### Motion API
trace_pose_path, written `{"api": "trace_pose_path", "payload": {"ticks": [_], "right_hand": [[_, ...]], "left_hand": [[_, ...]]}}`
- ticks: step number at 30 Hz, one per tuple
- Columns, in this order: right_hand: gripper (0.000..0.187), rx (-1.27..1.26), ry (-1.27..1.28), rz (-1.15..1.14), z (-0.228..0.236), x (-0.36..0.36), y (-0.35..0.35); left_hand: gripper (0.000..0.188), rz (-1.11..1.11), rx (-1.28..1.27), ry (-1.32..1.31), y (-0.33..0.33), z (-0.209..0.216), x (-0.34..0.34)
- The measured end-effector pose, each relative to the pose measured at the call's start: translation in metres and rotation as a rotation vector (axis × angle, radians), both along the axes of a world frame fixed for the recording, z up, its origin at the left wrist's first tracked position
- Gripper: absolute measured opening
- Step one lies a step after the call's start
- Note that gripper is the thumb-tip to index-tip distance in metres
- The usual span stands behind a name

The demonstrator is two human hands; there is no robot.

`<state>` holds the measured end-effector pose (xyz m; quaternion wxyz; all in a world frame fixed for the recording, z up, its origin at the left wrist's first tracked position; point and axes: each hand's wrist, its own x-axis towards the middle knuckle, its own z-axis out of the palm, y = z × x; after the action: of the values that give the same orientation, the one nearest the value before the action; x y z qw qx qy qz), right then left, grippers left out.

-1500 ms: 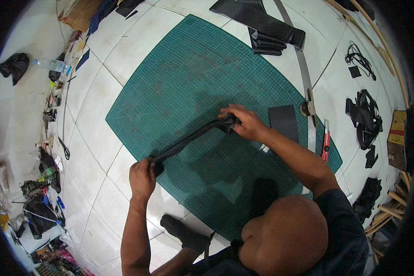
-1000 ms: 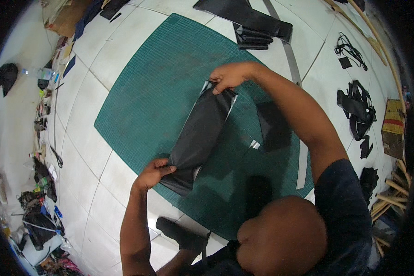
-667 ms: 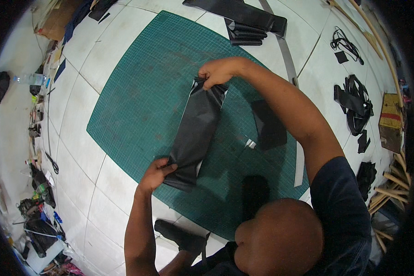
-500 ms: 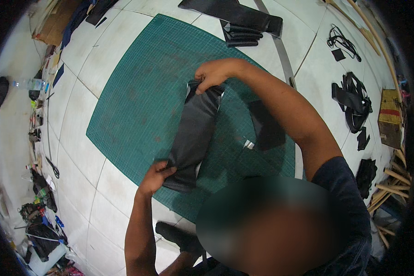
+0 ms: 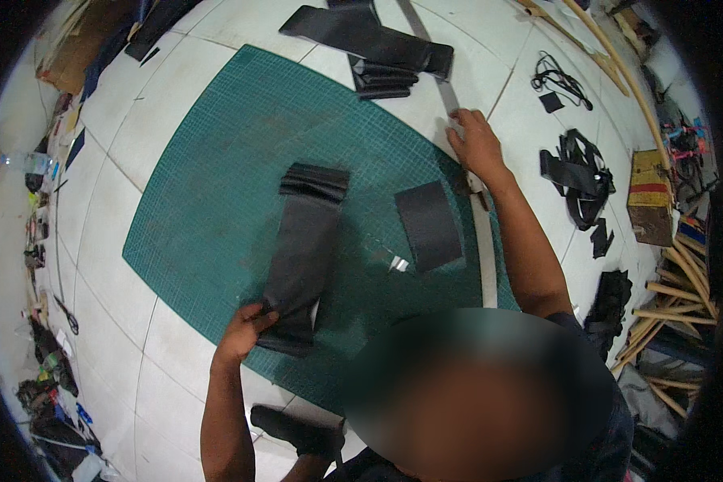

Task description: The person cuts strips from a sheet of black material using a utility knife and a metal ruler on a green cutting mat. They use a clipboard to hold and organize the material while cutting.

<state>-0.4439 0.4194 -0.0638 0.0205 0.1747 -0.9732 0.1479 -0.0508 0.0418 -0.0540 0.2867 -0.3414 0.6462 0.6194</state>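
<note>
A long black strip of smooth, leather-like sheet (image 5: 301, 249) lies on the green cutting mat (image 5: 193, 177), its far end gathered in folds. My left hand (image 5: 243, 331) pinches the strip's near-left edge between thumb and fingers. At the mat's right edge, my right hand (image 5: 479, 145) is over the long metal ruler (image 5: 488, 261), thumb and fingers apart; whether the fingertips touch it, I cannot tell. A small narrow dark tool (image 5: 478, 193) rests on the ruler beside the right wrist. Between the strip and the ruler lies a black rectangular piece (image 5: 430, 225).
More black strips (image 5: 369, 40), some folded, lie on the white tiled floor beyond the mat. On the right are black straps (image 5: 578, 177), a cardboard box (image 5: 651, 197) and wooden sticks (image 5: 683, 281). Scissors (image 5: 68, 316) and clutter line the left. A small whitish scrap (image 5: 398, 263) sits on the mat.
My right hand has let go of the strip's far end and moved right to the ruler. That end now lies folded on the mat. My left hand keeps its hold; the view has shifted slightly.
</note>
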Motion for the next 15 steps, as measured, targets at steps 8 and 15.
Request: {"api": "trace_pose_path", "payload": {"ticks": [8, 15], "right_hand": [[0.051, 0.133, -0.342, -0.139, 0.025, 0.061, 0.035], [0.032, -0.396, -0.058, -0.114, 0.018, 0.074, 0.06]], "left_hand": [[0.017, 0.064, -0.041, 0.0, 0.001, -0.002, 0.013], [0.013, 0.109, 0.088, -0.026, 0.003, -0.005, 0.008]]}}
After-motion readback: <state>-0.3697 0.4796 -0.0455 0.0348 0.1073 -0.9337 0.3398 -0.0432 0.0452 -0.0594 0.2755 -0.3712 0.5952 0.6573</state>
